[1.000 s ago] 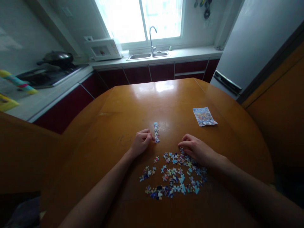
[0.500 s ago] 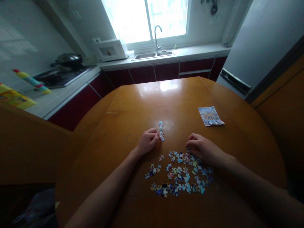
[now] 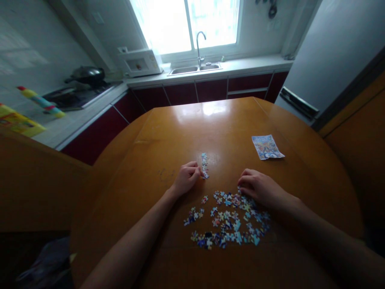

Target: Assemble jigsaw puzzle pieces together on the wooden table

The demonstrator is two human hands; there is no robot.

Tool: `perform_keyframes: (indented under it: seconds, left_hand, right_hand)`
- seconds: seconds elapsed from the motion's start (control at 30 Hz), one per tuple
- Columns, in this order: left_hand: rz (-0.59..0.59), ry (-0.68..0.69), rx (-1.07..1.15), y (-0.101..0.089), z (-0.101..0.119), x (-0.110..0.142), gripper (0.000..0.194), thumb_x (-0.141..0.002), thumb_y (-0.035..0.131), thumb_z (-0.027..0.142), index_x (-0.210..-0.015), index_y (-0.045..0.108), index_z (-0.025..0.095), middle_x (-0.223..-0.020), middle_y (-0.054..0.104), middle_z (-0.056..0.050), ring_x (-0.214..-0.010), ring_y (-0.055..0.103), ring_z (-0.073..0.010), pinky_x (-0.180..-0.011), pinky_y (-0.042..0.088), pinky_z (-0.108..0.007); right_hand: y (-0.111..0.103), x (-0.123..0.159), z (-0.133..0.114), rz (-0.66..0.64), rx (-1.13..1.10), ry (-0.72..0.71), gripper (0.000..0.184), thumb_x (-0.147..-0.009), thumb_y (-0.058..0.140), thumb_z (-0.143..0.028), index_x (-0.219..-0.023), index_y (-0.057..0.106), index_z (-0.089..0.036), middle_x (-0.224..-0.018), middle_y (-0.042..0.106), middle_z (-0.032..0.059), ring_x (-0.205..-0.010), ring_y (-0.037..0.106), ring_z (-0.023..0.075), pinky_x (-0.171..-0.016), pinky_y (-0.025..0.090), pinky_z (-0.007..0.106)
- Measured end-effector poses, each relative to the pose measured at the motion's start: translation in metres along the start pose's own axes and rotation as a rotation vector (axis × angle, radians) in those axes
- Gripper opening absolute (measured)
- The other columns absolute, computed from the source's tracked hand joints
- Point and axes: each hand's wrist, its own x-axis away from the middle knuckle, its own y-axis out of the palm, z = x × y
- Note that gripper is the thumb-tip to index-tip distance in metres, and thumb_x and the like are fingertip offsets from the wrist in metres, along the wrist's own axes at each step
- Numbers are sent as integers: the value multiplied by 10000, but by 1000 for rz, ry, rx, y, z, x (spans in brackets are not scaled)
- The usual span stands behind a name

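Two hands (image 3: 187,178) (image 3: 261,186), one puzzle strip (image 3: 205,161)

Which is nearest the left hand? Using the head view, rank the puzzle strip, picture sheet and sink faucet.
1. Puzzle strip, just right of the left hand.
2. Picture sheet, farther to the right.
3. Sink faucet, far back by the window.

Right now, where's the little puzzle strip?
In the head view, the puzzle strip lies on the table, just right of the left hand, beyond the loose pieces.
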Motion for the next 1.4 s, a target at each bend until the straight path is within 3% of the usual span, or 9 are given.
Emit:
perform_keyframes:
  seconds: [0.7,1.13,1.4]
  left_hand:
    - [5,10,-8,-1,3,-1,422,-954,453,233,-645,731,159,-637,539,-12,-589,506,-104,-607,411,-240]
    - [3,2,-14,-2,3,-2,426,-960,450,241,-657,740,162,-642,543,-11,-584,502,-104,-602,411,-241]
    - [6,6,-9,-1,1,-2,427,-962,453,243,-659,743,162,-637,544,-12,-582,501,-105,-599,408,-243]
  right_hand:
    - [0,-3,-1,45,-30,10,143,-920,582,-230,-953,720,-217,-1006,663,83,-911,613,210,-796,501,347]
    - [5,-3,-13,37,-46,-46,129,-898,615,-146,-958,715,-200,-1014,655,83,-946,607,209,-823,499,337]
    - [6,-4,-7,107,-12,-31,114,-880,638,-139,-932,716,-204,-980,666,74,-921,598,211,-834,492,351]
